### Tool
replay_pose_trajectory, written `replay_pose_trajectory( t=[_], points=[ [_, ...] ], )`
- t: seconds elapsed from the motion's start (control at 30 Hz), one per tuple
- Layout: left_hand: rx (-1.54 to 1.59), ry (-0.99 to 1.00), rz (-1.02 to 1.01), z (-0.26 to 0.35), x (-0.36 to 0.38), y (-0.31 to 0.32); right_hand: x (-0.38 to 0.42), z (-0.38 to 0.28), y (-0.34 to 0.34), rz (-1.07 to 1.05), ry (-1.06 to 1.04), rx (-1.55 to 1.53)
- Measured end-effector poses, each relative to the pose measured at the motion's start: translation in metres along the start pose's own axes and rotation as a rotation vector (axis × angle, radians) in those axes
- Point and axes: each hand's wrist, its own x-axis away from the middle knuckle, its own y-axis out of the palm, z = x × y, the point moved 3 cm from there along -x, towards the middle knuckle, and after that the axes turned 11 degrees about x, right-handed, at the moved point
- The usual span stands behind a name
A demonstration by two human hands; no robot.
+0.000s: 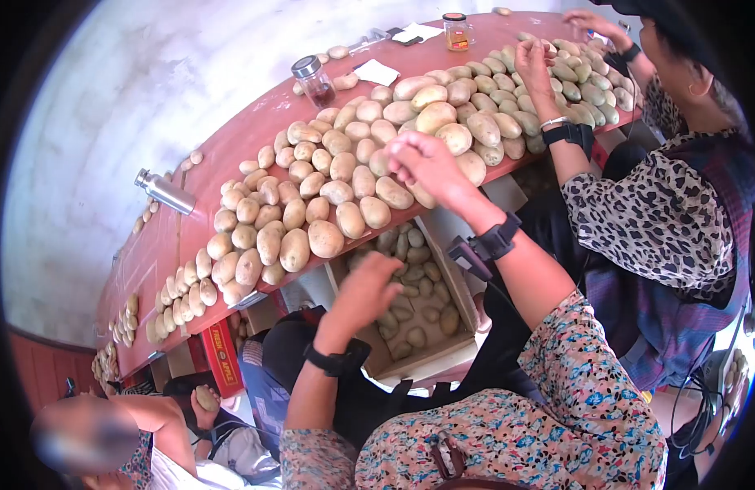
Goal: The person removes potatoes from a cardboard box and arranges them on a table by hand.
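Many potatoes [337, 192] lie in rows on a long reddish table [230, 135]. Over the potatoes near the table's front edge, my right hand [424, 163] is raised with its fingers curled together; whatever it may hold is too small or hidden to name. My left hand [366, 287] hovers above the left side of an open cardboard box [444, 359], its fingers partly blurred and whether it holds anything unclear. Inside the box, below the table edge, lie more potatoes [422, 286].
A co-worker [655, 212] at the right reaches over the potatoes. Another person [161, 433] at lower left holds a potato [207, 398]. On the table stand a glass jar [314, 82], a second jar [457, 33] and a metal bottle [165, 192]. A red box [221, 359] sits below.
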Motion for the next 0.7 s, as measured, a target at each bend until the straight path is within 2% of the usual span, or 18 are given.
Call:
replay_pose_trajectory(
  t=[0.07, 0.1, 0.17, 0.2, 0.23, 0.27, 0.3, 0.33, 0.4, 0.43, 0.5, 0.57, 0.63, 0.7],
  points=[
    [0.029, -0.028, -0.223, -0.010, 0.003, 0.037, 0.006, -0.002, -0.014, 0.049, 0.014, -0.033],
    [0.025, -0.029, -0.211, -0.022, 0.006, 0.054, 0.009, -0.003, -0.016, 0.060, 0.028, -0.008],
    [0.018, -0.071, -0.370, -0.040, 0.013, 0.081, 0.013, -0.005, -0.015, 0.061, 0.035, 0.014],
    [0.015, -0.072, -0.362, -0.045, 0.014, 0.086, 0.016, -0.005, -0.013, 0.041, 0.050, 0.028],
    [-0.112, -0.128, -0.438, -0.046, 0.014, 0.090, 0.019, -0.005, -0.013, 0.025, 0.070, 0.045],
    [-0.229, -0.184, -0.517, -0.049, 0.014, 0.095, 0.021, -0.004, -0.012, -0.068, 0.042, 0.119],
    [-0.360, -0.128, -0.554, -0.052, 0.012, 0.098, 0.023, -0.003, -0.013, -0.070, 0.062, 0.131],
    [-0.477, -0.072, -0.598, -0.048, 0.008, 0.093, 0.028, -0.007, -0.006, -0.298, 0.064, 0.250],
    [-0.313, 0.012, -0.373, -0.041, -0.005, 0.070, 0.041, -0.005, 0.007, -0.725, 0.070, 0.416],
    [-0.452, 0.020, -0.222, -0.063, -0.005, 0.080, 0.048, 0.005, 0.014, -0.838, 0.077, 0.432],
    [-0.619, -0.106, -0.378, -0.043, -0.014, 0.051, 0.058, 0.021, 0.027, -0.961, 0.036, 0.568],
    [-0.721, -0.167, -0.279, -0.049, -0.007, 0.047, 0.068, 0.030, 0.040, -0.986, 0.082, 0.642],
    [-0.645, -0.260, -0.348, -0.053, -0.003, 0.045, 0.072, 0.038, 0.048, -1.001, 0.024, 1.012],
    [-0.595, -0.298, -0.382, -0.052, -0.002, 0.041, 0.074, 0.042, 0.054, -1.014, 0.054, 1.057]
  ],
)
